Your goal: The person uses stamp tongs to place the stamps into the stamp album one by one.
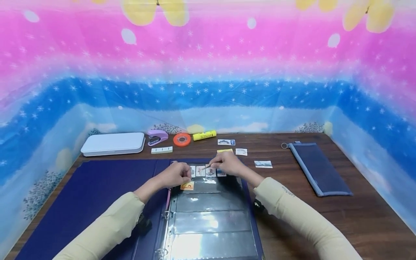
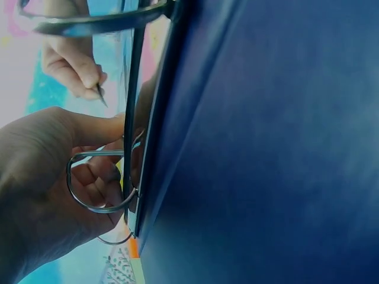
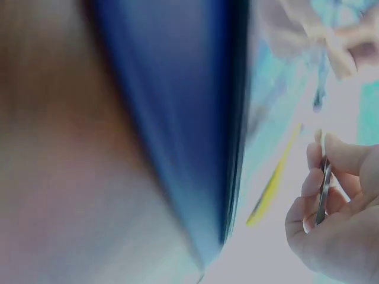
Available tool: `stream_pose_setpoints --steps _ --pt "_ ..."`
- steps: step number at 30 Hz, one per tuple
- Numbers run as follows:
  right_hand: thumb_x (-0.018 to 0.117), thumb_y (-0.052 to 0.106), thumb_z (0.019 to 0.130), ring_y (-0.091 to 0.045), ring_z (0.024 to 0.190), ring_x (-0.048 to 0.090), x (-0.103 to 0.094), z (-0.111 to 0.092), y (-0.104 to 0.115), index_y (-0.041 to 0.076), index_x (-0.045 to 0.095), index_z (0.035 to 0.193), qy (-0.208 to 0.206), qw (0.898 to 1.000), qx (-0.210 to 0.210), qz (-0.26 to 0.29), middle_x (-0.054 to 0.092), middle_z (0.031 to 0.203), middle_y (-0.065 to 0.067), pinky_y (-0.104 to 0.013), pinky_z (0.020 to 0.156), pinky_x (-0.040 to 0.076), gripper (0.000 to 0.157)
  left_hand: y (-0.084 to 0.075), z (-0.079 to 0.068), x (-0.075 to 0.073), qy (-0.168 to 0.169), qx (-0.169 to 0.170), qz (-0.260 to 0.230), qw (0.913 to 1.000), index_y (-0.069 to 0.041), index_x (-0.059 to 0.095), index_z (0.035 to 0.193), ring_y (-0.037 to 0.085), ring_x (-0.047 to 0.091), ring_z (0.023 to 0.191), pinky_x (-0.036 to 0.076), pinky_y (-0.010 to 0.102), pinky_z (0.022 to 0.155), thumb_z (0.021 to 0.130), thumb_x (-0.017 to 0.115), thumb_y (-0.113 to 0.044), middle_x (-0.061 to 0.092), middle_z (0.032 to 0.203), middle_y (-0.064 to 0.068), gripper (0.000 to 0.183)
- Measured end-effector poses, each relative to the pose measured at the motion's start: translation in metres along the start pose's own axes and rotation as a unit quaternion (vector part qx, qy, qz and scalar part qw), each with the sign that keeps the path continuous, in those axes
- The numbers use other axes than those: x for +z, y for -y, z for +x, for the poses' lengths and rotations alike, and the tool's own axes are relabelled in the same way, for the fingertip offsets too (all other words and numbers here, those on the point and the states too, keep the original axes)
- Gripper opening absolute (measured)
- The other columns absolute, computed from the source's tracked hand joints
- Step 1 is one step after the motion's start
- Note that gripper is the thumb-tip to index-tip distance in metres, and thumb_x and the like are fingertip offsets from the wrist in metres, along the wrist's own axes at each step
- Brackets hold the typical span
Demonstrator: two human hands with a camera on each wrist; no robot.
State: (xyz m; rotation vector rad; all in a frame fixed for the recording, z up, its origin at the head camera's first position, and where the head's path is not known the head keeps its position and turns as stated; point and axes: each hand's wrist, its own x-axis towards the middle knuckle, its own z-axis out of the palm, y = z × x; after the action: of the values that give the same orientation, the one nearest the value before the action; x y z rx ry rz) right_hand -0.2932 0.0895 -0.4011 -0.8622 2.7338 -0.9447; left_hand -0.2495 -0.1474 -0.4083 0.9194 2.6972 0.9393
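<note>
In the head view, an open dark blue ring binder (image 1: 97,202) bears a page of clear stamp pockets (image 1: 212,222). My right hand (image 1: 229,163) pinches slim metal tweezers (image 3: 324,192), their tips over the top row of stamps (image 1: 200,171). My left hand (image 1: 175,175) is at the upper left of the page, fingers curled, thumb and forefinger pinching at the pocket edge. Just below that thumb, an orange stamp (image 1: 187,186) lies at the left of the second row. In the left wrist view, the metal rings (image 2: 98,152) stand in front of the left fingers.
Loose stamps (image 1: 263,164) lie beyond and right of the binder. Along the back are a white case (image 1: 112,143), purple stapler (image 1: 157,137), eraser-like block (image 1: 161,150), orange tape roll (image 1: 181,139) and yellow glue stick (image 1: 204,135). A zip pouch (image 1: 321,168) lies at right.
</note>
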Motion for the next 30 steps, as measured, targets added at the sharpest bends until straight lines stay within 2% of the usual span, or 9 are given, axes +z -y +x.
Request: stream_pose_setpoints --steps 3,7,11,17,23,30 --pt "0.061 0.016 0.089 -0.010 0.061 0.045 -0.023 -0.001 -0.021 0.008 0.074 0.098 -0.044 0.998 0.040 -0.009 0.069 0.085 -0.010 -0.022 0.059 0.037 0.017 -0.001 0.004 0.000 0.006 -0.004 -0.011 0.9999 -0.005 0.064 0.074 0.004 0.047 0.055 0.041 0.019 0.056 0.082 0.064 -0.001 0.061 0.066 0.003 0.009" --pt "0.059 0.016 0.091 -0.011 0.053 0.038 -0.050 -0.002 -0.048 0.007 0.073 0.102 -0.097 0.989 0.097 -0.046 0.070 0.090 -0.014 -0.025 0.055 0.033 0.020 -0.001 0.007 0.001 0.008 -0.009 -0.032 0.9994 -0.005 0.064 0.075 0.005 0.047 0.056 0.042 0.020 0.056 0.083 0.064 -0.003 0.062 0.066 0.004 0.009" --pt "0.056 0.017 0.092 -0.011 0.044 0.030 -0.064 -0.002 -0.066 0.005 0.071 0.106 -0.098 0.982 0.142 -0.081 0.069 0.100 -0.017 -0.025 0.049 0.029 0.023 0.003 0.003 0.002 0.011 -0.010 -0.055 0.9984 -0.004 0.065 0.076 0.006 0.048 0.056 0.043 0.021 0.056 0.083 0.065 -0.003 0.063 0.067 0.006 0.008" --pt "0.055 0.017 0.093 -0.011 0.047 0.035 -0.063 0.003 -0.076 0.007 0.071 0.106 -0.085 0.976 0.161 -0.121 0.071 0.102 -0.014 -0.025 0.051 0.031 0.023 0.009 -0.002 0.002 0.009 -0.010 -0.078 0.9969 -0.004 0.065 0.076 0.005 0.046 0.055 0.043 0.021 0.056 0.083 0.065 -0.002 0.063 0.069 0.008 0.007" --pt "0.055 0.018 0.093 -0.012 0.055 0.052 -0.058 0.007 -0.079 0.007 0.070 0.108 -0.080 0.975 0.174 -0.113 0.071 0.098 -0.013 -0.027 0.059 0.039 0.024 0.009 -0.002 0.001 0.008 -0.010 -0.078 0.9968 -0.004 0.066 0.076 0.005 0.047 0.055 0.043 0.021 0.055 0.083 0.065 -0.003 0.063 0.069 0.008 0.007" --pt "0.055 0.019 0.093 -0.015 0.060 0.054 -0.055 0.014 -0.082 0.007 0.071 0.105 -0.068 0.977 0.172 -0.104 0.070 0.105 -0.013 -0.027 0.058 0.038 0.024 0.007 -0.002 0.001 0.000 -0.031 -0.072 0.9970 -0.006 0.066 0.076 0.006 0.047 0.055 0.043 0.022 0.056 0.083 0.065 -0.004 0.062 0.067 0.005 0.007"
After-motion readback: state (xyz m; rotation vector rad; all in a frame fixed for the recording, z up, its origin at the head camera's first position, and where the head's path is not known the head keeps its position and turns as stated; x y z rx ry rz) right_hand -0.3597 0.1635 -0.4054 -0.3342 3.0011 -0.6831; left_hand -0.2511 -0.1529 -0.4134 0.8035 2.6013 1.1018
